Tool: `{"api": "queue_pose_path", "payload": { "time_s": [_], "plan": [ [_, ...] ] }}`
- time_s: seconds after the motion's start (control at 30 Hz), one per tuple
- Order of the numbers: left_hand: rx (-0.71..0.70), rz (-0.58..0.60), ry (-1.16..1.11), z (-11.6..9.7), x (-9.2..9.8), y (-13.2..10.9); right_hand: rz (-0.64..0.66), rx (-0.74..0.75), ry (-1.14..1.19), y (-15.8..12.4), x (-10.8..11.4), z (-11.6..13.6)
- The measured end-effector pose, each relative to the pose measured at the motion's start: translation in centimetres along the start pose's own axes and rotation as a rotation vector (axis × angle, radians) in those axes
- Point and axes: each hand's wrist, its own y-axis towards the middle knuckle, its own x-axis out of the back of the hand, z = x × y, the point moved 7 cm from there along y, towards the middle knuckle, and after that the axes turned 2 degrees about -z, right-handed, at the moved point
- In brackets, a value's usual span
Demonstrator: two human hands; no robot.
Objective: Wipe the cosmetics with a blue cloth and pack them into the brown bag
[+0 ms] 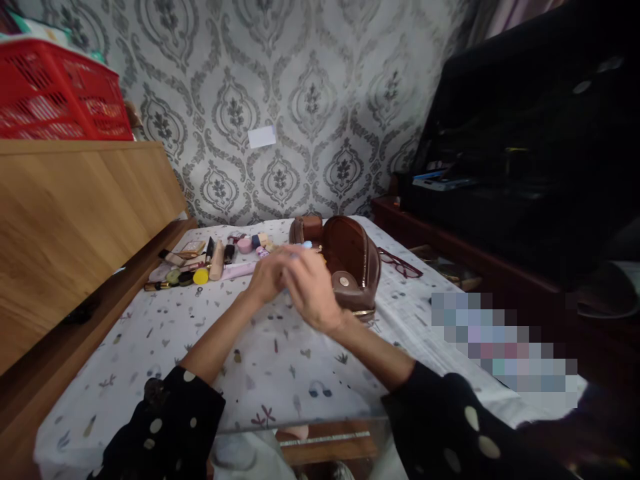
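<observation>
My left hand (267, 277) and my right hand (313, 290) meet above the middle of the table, fingers curled together and blurred by motion. What they hold, if anything, is hidden. Just behind them stands an open brown leather pouch (353, 260) with a snap flap. To the left of the hands lies a row of cosmetics (210, 263): tubes, small round pots, a compact and a pink case.
The table wears a white patterned cloth (260, 360). Red-framed glasses (400, 265) lie right of the pouch. A wooden headboard (75, 220) with a red basket (60, 93) on top stands left. A dark cabinet (525, 167) fills the right.
</observation>
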Motion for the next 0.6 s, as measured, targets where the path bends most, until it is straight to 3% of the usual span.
{"api": "queue_pose_path", "payload": {
  "time_s": [0.07,0.1,0.17,0.2,0.23,0.33,0.47,0.6],
  "plan": [
    [-0.009,0.002,0.046,-0.2,-0.2,0.1,-0.039,-0.286,-0.065,1.8,1.5,-4.6],
    [-0.009,0.0,0.054,-0.2,-0.2,0.1,0.013,-0.449,-0.121,2.3,1.6,-7.1],
    [-0.006,-0.009,0.06,-0.4,-0.3,0.1,0.289,-0.75,-0.239,2.2,0.2,-11.5],
    [-0.001,-0.018,0.053,-0.5,-0.3,0.0,0.462,-0.864,-0.264,1.5,-0.8,-13.0],
    [0.004,-0.027,0.046,-0.5,-0.3,0.0,0.55,-0.934,-0.27,0.9,-1.6,-14.0],
    [0.008,-0.042,0.024,-0.5,-0.4,-0.1,0.662,-1.069,-0.284,-1.3,-3.7,-15.6],
    [-0.013,-0.048,-0.012,-0.4,-0.5,-0.4,0.684,-1.191,-0.293,-3.9,-5.4,-16.4],
    [-0.012,-0.06,-0.037,-0.3,-0.5,-0.5,0.651,-1.231,-0.258,-4.5,-5.9,-17.3]
  ]
}}
